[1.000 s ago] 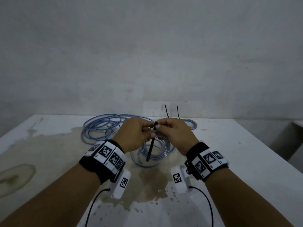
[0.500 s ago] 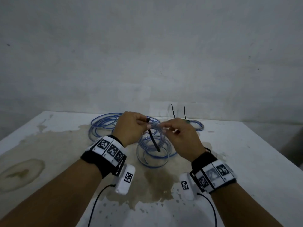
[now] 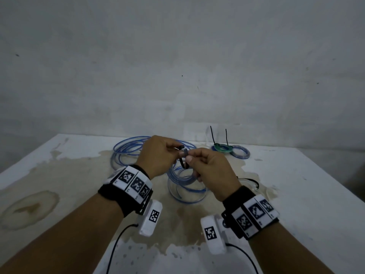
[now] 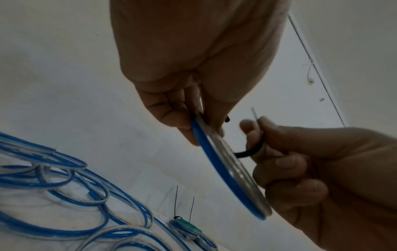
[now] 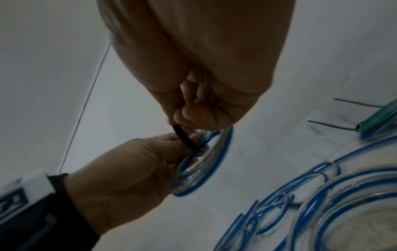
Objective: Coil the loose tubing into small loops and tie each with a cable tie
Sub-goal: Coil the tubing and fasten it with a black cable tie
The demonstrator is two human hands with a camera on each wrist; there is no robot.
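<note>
Above the table, my left hand [image 3: 177, 153] pinches the top of a small coil of clear and blue tubing [image 3: 185, 184] and holds it upright. A black cable tie [image 3: 184, 158] bends in a loop round the coil's strands. My right hand [image 3: 190, 158] pinches the tie's free end close to my left fingertips. In the left wrist view the tie [image 4: 247, 153] curves from the coil [image 4: 232, 180] into my right hand [image 4: 255, 135]. The right wrist view shows the tie [image 5: 185, 139] running between both hands, in front of the coil [image 5: 223, 152].
Loose blue tubing [image 3: 128, 151] lies in wide loops at the back left of the stained white table [image 3: 296, 194]. Two small tied coils [image 3: 230, 150] lie at the back right, their tie tails sticking up. A wall stands right behind the table.
The cable tie hung straight down over the coil a second ago. My right hand has since brought its free end up, bending it round the strands towards my left fingertips.
</note>
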